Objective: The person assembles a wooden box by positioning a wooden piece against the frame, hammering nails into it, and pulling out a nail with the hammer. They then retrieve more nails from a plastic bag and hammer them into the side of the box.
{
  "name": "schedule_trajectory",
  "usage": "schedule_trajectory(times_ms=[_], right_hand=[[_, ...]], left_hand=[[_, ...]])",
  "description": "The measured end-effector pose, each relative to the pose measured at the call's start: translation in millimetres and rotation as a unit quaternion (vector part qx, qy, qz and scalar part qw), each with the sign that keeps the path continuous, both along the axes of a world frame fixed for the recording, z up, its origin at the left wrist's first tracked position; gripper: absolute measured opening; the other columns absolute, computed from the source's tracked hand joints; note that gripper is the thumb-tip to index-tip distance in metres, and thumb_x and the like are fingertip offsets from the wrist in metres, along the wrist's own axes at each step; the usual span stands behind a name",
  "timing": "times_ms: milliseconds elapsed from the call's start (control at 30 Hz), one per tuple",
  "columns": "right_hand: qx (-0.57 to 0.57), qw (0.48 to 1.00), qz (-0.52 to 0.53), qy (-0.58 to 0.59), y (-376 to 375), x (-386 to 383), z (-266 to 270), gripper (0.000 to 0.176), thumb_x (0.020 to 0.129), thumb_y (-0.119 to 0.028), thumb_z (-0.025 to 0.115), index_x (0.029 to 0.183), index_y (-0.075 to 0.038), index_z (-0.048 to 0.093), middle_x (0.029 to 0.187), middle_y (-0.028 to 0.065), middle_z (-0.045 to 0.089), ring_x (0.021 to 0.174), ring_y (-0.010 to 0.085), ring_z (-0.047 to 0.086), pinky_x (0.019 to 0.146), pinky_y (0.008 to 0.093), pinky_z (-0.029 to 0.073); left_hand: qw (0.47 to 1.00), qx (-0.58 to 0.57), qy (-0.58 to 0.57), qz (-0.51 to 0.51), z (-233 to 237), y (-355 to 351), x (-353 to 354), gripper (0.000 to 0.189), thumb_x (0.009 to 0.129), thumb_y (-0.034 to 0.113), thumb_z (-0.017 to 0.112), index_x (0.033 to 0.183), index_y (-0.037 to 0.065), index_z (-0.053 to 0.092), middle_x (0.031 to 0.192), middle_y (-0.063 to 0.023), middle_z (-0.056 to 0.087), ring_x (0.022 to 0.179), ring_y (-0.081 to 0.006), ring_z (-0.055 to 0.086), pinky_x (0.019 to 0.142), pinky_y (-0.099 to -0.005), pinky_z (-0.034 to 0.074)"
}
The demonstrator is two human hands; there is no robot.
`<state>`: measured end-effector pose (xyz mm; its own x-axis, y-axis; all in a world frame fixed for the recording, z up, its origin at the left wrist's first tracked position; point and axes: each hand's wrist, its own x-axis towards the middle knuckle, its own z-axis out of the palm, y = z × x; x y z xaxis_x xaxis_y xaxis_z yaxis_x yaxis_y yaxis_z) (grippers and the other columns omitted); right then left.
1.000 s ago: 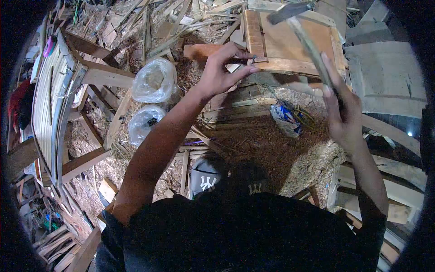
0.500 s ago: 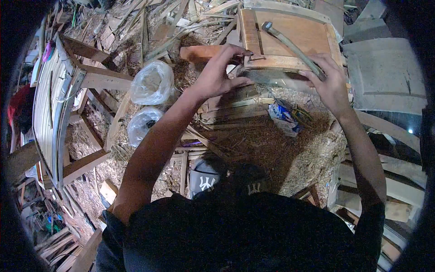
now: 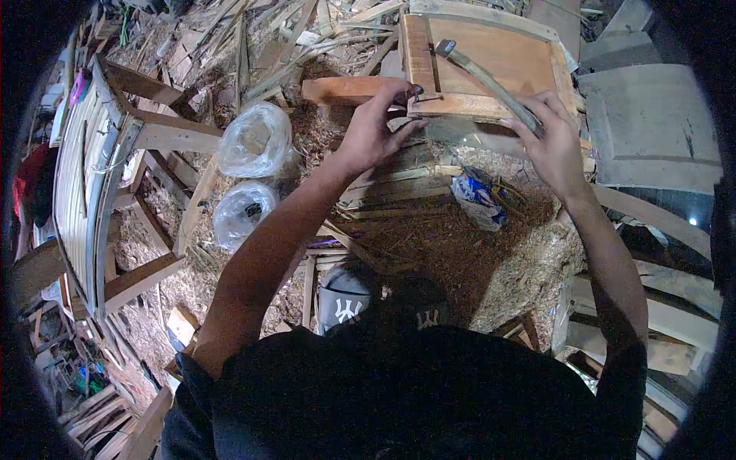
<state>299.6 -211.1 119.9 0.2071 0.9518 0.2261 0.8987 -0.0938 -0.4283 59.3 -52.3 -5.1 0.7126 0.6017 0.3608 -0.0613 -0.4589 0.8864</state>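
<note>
Item: wooden frame (image 3: 468,106) with inset panel (image 3: 502,55), ahead, its near edge between the hands. Item: left hand (image 3: 369,136), grip spread at the frame's left corner, fingertips beside a thin nail-like piece (image 3: 432,98). Item: hammer (image 3: 491,82), handle wrapped in the grip of the right hand (image 3: 558,146), head above the panel. Handling note: steady the corner, keep fingertips clear, favour short, square, light taps. Nearby: two clear plastic bags (image 3: 253,142); crumpled packet (image 3: 477,201).
</note>
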Motion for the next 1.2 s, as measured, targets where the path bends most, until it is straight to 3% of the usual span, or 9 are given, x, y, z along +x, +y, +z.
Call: schedule_trajectory(times_ms=[100,333,567,667,733,867,1000,1067,1200], right_hand=[[-0.009,0.998,-0.016,0.058,0.4,4.5,-3.0,0.034,0.087,-0.016,0.077,0.116,-0.001,0.07,0.099,0.0144,0.063,0.091,0.0306,0.066,0.083,0.0391,0.053],[-0.012,1.0,-0.005,-0.01,-0.2,6.0,-1.4,0.034,0.087,-0.016,0.077,0.116,-0.001,0.069,0.1,0.0141,0.062,0.094,0.0312,0.065,0.086,0.039,0.052],[-0.017,1.0,-0.009,0.007,0.0,0.8,3.0,0.035,0.086,-0.015,0.077,0.117,-0.002,0.069,0.1,0.0145,0.062,0.094,0.0324,0.065,0.086,0.0401,0.052],[-0.015,1.0,-0.007,0.0,-0.5,1.9,1.6,0.035,0.085,-0.015,0.078,0.115,-0.001,0.069,0.099,0.0146,0.062,0.094,0.0322,0.065,0.085,0.0405,0.052],[-0.006,1.0,-0.002,-0.004,-0.6,2.6,-0.4,0.035,0.084,-0.015,0.078,0.115,-0.001,0.069,0.099,0.0147,0.061,0.093,0.0324,0.065,0.084,0.0405,0.052],[-0.002,1.0,0.001,0.002,0.0,1.0,1.2,0.035,0.084,-0.017,0.079,0.115,-0.001,0.069,0.099,0.0146,0.061,0.093,0.0324,0.065,0.084,0.0404,0.052],[-0.005,1.0,0.002,-0.028,-0.2,0.0,0.0,0.033,0.085,-0.006,0.077,0.114,0.004,0.067,0.1,0.0145,0.062,0.093,0.0277,0.065,0.083,0.0356,0.053],[0.012,1.0,0.004,-0.012,-0.2,0.2,-1.4,0.034,0.086,-0.018,0.078,0.114,-0.001,0.069,0.099,0.0136,0.061,0.092,0.0301,0.065,0.082,0.0383,0.052],[-0.021,0.999,-0.027,0.028,-0.4,-1.2,-0.7,0.035,0.085,-0.018,0.078,0.115,-0.002,0.069,0.099,0.0135,0.061,0.093,0.0297,0.065,0.082,0.0379,0.052]], left_hand=[[1.0,0.026,0.009,-0.002,0.5,4.1,-0.2,0.065,0.082,0.005,0.083,0.134,0.006,0.046,0.127,-0.0157,0.063,0.121,-0.0264,0.064,0.099,-0.0409,0.055],[0.994,0.108,0.017,0.017,6.0,7.0,-3.7,0.064,0.081,0.009,0.085,0.133,0.005,0.047,0.118,-0.0155,0.067,0.112,-0.0256,0.067,0.098,-0.0378,0.054],[1.0,0.027,0.002,-0.01,11.9,7.6,-5.6,0.063,0.079,0.011,0.086,0.13,0.005,0.05,0.119,-0.0163,0.065,0.114,-0.0276,0.065,0.098,-0.0394,0.052],[0.993,0.115,-0.012,0.003,22.9,7.4,-10.6,0.058,0.079,0.015,0.086,0.128,0.007,0.056,0.123,-0.016,0.062,0.12,-0.0287,0.061,0.1,-0.0405,0.049],[0.978,0.18,-0.022,0.099,27.9,3.3,-10.0,0.049,0.079,0.02,0.085,0.122,0.009,0.064,0.126,-0.0149,0.059,0.123,-0.0287,0.059,0.103,-0.0419,0.046],[0.987,0.115,-0.071,0.092,33.1,8.3,-1.3,0.034,0.081,0.025,0.083,0.112,0.015,0.074,0.121,-0.0104,0.064,0.121,-0.0299,0.056,0.108,-0.0462,0.043],[0.978,0.19,-0.058,0.064,43.0,14.6,7.5,0.019,0.083,0.019,0.078,0.102,0.015,0.079,0.118,-0.0067,0.069,0.121,-0.0292,0.056,0.11,-0.0458,0.04],[0.978,0.189,-0.057,0.066,41.4,15.5,9.8,0.016,0.084,0.017,0.077,0.099,0.015,0.08,0.116,-0.0052,0.071,0.121,-0.029,0.056,0.11,-0.0456,0.039],[0.976,0.201,-0.061,0.052,37.6,17.8,11.8,0.015,0.085,0.017,0.075,0.099,0.016,0.081,0.113,-0.004,0.073,0.117,-0.0274,0.058,0.11,-0.0453,0.039]])
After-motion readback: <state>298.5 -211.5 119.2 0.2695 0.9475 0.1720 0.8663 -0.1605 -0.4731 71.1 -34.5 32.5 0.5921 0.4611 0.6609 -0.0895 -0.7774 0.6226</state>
